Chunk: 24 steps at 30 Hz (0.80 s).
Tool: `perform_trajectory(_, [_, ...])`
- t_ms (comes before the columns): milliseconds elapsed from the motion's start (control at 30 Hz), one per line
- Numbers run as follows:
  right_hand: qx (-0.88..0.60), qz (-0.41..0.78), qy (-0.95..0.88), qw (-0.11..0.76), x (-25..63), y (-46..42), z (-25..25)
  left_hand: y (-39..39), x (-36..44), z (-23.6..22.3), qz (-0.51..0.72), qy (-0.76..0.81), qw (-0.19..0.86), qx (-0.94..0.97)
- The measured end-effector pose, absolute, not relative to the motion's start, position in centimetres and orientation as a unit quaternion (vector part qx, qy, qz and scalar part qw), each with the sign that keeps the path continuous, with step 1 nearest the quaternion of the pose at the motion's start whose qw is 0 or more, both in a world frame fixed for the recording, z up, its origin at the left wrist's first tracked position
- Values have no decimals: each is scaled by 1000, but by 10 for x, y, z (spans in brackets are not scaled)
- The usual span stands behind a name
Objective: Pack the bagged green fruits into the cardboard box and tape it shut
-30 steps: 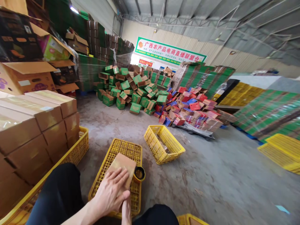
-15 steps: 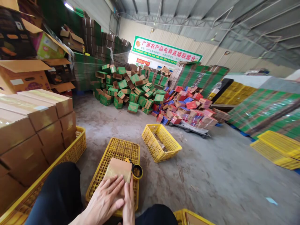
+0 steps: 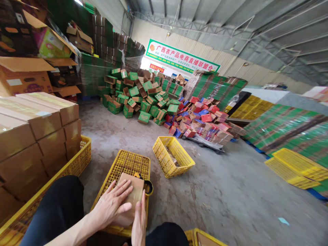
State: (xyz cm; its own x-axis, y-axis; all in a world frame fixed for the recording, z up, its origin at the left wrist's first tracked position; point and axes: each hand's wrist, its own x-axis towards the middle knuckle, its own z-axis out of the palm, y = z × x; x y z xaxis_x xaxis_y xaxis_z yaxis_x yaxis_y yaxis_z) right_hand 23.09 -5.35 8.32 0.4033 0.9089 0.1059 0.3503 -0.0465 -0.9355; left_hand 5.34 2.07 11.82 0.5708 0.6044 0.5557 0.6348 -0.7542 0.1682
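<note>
A small brown cardboard box (image 3: 137,182) with clear tape across its top sits on an upturned yellow plastic crate (image 3: 132,160) between my knees. My left hand (image 3: 111,203) lies flat over the left part of the box's top, its fingers stretched and slightly spread. Against the right side of the box, my right hand (image 3: 139,218) rests with straight fingers. Neither hand is wrapped around the box. Just beyond it on the right, a tape dispenser (image 3: 148,187) with black and yellow parts lies on the crate, partly hidden by the box.
Brown cartons (image 3: 48,124) are stacked in a yellow crate (image 3: 85,153) at my left. Ahead on the floor stands another yellow crate (image 3: 174,157) with scraps inside. Farther off are heaps of green boxes (image 3: 145,118) and red-blue boxes (image 3: 206,118). Nested yellow crates (image 3: 297,167) stand right.
My left hand has slid a little left over the box top, showing more of the tape. My right hand stays along the box's side. The whole view has shifted slightly.
</note>
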Motion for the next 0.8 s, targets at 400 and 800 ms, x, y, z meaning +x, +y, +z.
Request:
perform_trajectory(400, [-676,-51,-661,322,241,-54,83,47,53,106,-287,-396,-11,-872])
perform_trajectory(800, [-622,-64,-741,245,223,-31,119,42,54,100,-348,-362,-143,-853])
